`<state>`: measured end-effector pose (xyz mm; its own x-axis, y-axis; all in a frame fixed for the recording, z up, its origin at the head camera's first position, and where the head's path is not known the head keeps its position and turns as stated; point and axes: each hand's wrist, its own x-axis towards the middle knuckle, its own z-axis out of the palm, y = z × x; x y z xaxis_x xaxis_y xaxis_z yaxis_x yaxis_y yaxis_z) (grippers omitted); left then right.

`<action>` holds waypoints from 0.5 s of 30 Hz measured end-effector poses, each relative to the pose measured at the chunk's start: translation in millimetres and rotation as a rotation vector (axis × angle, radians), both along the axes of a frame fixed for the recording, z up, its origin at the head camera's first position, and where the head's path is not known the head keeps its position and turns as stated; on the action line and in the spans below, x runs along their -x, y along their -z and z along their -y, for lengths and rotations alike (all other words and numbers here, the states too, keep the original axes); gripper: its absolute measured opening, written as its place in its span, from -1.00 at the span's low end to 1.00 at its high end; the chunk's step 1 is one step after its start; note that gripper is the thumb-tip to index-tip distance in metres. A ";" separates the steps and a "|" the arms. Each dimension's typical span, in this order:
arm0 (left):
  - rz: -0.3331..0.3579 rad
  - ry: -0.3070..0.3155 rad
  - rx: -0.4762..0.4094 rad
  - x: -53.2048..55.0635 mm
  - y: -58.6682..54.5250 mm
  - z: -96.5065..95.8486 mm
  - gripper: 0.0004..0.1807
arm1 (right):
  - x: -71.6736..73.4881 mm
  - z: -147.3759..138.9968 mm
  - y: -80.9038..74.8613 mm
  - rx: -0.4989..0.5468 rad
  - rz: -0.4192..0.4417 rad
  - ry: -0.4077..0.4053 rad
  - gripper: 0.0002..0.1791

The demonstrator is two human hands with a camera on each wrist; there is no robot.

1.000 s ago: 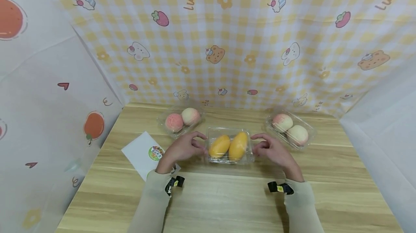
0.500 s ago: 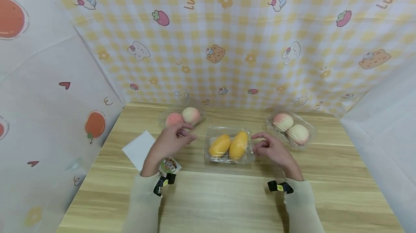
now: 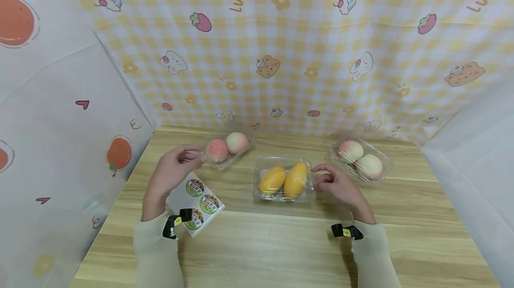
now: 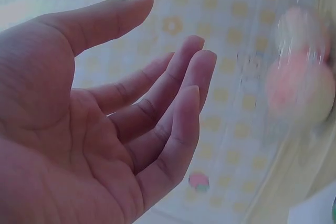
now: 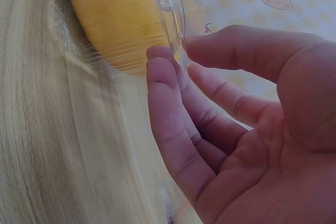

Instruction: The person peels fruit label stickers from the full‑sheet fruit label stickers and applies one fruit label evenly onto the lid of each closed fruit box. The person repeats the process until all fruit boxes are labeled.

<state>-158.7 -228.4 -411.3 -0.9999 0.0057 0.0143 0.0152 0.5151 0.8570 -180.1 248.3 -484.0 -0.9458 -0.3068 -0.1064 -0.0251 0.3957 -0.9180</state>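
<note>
A clear plastic box (image 3: 263,198) with two yellow mangoes (image 3: 295,181) stands near the table's middle. My right hand (image 3: 339,186) pinches its right edge; in the right wrist view the plastic rim (image 5: 176,22) lies between thumb and fingertips. My left hand (image 3: 170,169) is over the table's left part with nothing in it, its fingers loosely bent in the left wrist view. Just right of its fingertips, in the head view, is another clear box (image 3: 225,164) holding two pinkish peaches (image 3: 217,150). Under the left wrist lies a white sheet (image 3: 181,196) of round fruit stickers (image 3: 209,204), partly hidden.
A third clear box (image 3: 375,180) with two peaches (image 3: 369,166) stands at the back right. Behind the wooden table (image 3: 265,252) hangs a yellow checked cloth (image 3: 241,47). White patterned cloth (image 3: 52,145) walls the left side, and plain white cloth (image 3: 478,181) the right.
My left hand has left the mango box and moved left, passing in front of the left peach box; more stickers on the sheet now show. The right hand and mango box have hardly moved.
</note>
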 end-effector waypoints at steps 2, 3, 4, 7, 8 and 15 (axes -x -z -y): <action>0.018 -0.028 -0.004 -0.5 1.6 8.2 -0.47 | -0.4 -0.1 0.6 0.000 -0.001 0.000 -0.51; 0.028 -0.040 -0.002 -0.6 3.0 12.0 -0.45 | -0.5 -0.2 0.9 -0.001 0.000 0.002 -0.51; 0.041 -0.052 0.003 -0.7 4.5 15.5 -0.44 | -0.6 -0.2 1.2 -0.001 0.001 0.004 -0.52; 0.087 -0.090 0.006 0.1 10.3 25.3 -0.42 | -0.4 -0.9 1.3 0.004 0.001 -0.002 -0.51; 0.100 -0.101 0.015 0.6 12.5 28.5 -0.40 | -0.3 -0.8 1.2 0.005 0.004 0.001 -0.50; 0.163 -0.188 0.089 3.9 28.8 48.3 -0.33 | 1.0 -0.7 2.2 0.016 0.002 -0.008 -0.50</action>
